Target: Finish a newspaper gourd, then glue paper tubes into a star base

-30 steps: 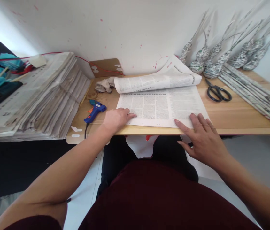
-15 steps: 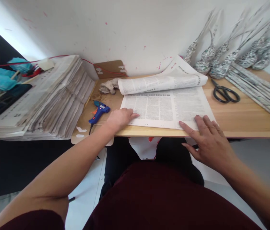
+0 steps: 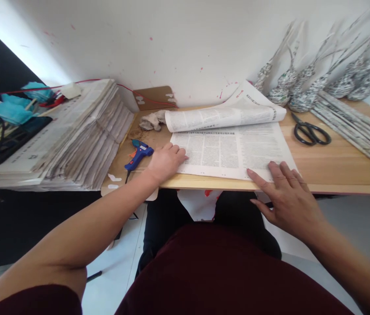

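A newspaper sheet (image 3: 216, 151) lies in front of me, its far part curled over toward me in a loose fold (image 3: 220, 118). My left hand (image 3: 167, 162) is at its near left corner, fingers bent and closed on the edge; the fingertips are partly hidden. On the near right corner rests my right hand (image 3: 285, 188), open, its fingers spread over the paper and the thumb hanging past the table's front edge. A blue hot glue gun (image 3: 138, 155) lies just left of my left hand. Black-handled scissors (image 3: 311, 132) sit beyond my right hand.
A tall stack of folded newspapers (image 3: 86, 140) fills the left, with blue masks (image 3: 14, 111) and tools on top. A crumpled cloth (image 3: 152, 120) lies behind the glue gun. Rolled paper sticks (image 3: 352, 127) and several woven paper gourd shapes (image 3: 306, 94) occupy the wooden table's (image 3: 336, 168) right.
My left hand's fingers have bent more at the sheet's left edge. My right hand stays almost still on the right corner. The view has shifted slightly.
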Demonstrator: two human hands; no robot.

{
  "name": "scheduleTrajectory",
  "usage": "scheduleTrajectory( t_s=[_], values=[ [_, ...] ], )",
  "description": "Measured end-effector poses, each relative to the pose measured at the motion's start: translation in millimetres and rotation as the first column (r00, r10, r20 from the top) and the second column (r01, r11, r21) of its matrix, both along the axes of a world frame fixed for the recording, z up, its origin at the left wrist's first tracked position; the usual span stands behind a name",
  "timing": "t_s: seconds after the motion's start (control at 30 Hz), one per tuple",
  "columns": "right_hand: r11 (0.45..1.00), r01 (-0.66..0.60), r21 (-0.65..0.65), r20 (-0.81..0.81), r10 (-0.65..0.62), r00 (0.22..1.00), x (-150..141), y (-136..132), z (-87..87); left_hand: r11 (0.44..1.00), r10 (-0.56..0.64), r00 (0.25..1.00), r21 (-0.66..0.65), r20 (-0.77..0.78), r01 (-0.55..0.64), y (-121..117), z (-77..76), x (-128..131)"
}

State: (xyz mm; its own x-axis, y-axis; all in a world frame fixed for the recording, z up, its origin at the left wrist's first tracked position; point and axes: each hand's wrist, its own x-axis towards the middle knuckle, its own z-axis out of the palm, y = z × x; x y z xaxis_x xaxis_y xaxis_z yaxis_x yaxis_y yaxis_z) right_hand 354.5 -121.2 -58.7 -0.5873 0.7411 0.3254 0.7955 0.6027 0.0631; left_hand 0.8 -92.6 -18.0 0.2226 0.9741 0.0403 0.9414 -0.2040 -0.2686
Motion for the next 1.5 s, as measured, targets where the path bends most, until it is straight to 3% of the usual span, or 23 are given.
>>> scheduleTrajectory(
  t_s=[0.1,0.37,0.5,0.7,1.23,1.5],
  values=[
    [1.000,-0.002,0.009,0.001,0.002,1.000,0.1,0.2,-0.1,0.998,-0.057,0.998,-0.016,-0.010,0.056,-3.4,-1.7,-0.1],
    [1.000,0.008,0.028,0.008,-0.008,1.000,-0.5,-0.1,1.1,0.996,0.080,0.997,-0.027,0.002,-0.080,-10.3,2.0,6.9],
    [1.000,0.017,0.020,0.008,-0.017,1.000,-0.6,-1.2,1.0,0.981,0.194,0.981,0.002,0.013,-0.194,-38.6,8.2,25.5],
    [0.999,0.025,0.026,-0.017,-0.024,1.000,-0.6,-0.9,-2.9,0.991,0.129,0.990,-0.020,-0.057,-0.130,-76.7,0.9,52.5],
    [0.997,0.078,-0.013,0.015,-0.078,0.997,-3.6,-1.8,-1.4,0.984,0.161,0.986,0.081,-0.046,-0.157,-77.3,-22.1,45.1],
    [0.991,0.126,-0.046,0.032,-0.125,0.992,-6.8,-4.3,-1.0,0.990,0.139,0.990,0.015,0.006,-0.139,-76.7,-13.9,57.6]
  ],
)
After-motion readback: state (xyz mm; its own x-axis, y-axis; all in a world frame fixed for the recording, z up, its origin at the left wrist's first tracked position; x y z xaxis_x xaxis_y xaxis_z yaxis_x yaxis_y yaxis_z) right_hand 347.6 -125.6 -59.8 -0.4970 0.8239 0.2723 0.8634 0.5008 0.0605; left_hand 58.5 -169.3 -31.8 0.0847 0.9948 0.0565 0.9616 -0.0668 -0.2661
